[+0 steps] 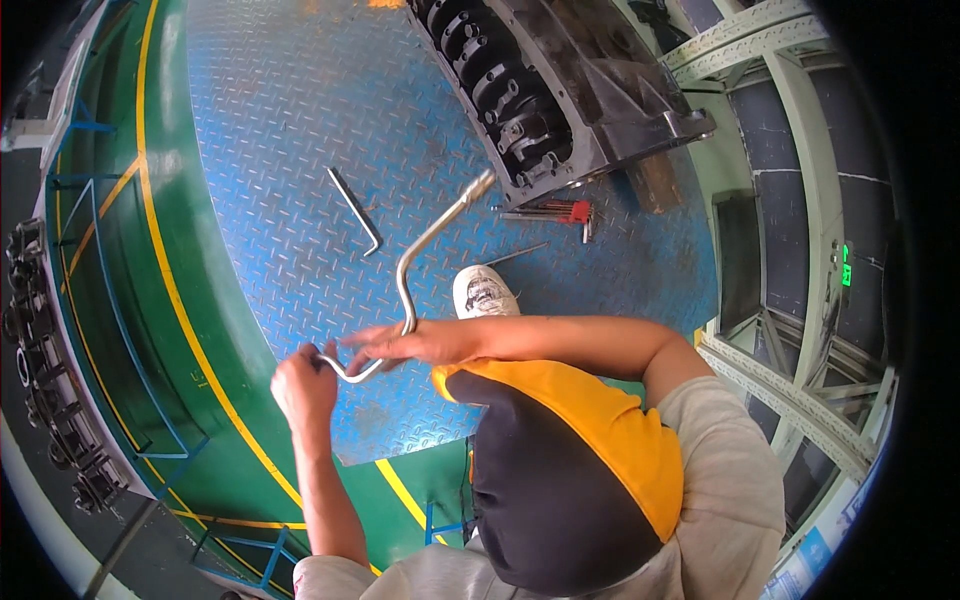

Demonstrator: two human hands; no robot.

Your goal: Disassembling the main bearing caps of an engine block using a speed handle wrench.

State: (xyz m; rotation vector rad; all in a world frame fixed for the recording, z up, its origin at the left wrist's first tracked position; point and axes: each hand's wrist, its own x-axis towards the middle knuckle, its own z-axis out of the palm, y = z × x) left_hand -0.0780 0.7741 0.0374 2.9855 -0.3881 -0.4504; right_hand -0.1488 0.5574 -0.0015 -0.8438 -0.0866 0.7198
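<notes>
A bent, silvery crank-handled wrench point(402, 275) stretches from my hands toward the engine block point(600, 95). Its far end is close to the block's near corner; I cannot tell whether they touch. My left hand point(305, 388) is closed around the wrench's near end. Against the crank bend lies my right hand point(425, 345), fingers stretched out to the left and slightly smeared by motion. Dark crankshaft parts show inside the block. Beside its corner is a red holder of hex keys point(575, 211). An L-shaped bar point(354, 212) lies farther left.
Blue tread plate point(290, 110) lies under the block and tools. A thin rod point(520, 253) rests near my white shoe point(484, 293). Pale metal framing point(810, 190) stands at right. A rack with dark metal parts point(40, 370) lines the left, beyond green floor point(215, 350).
</notes>
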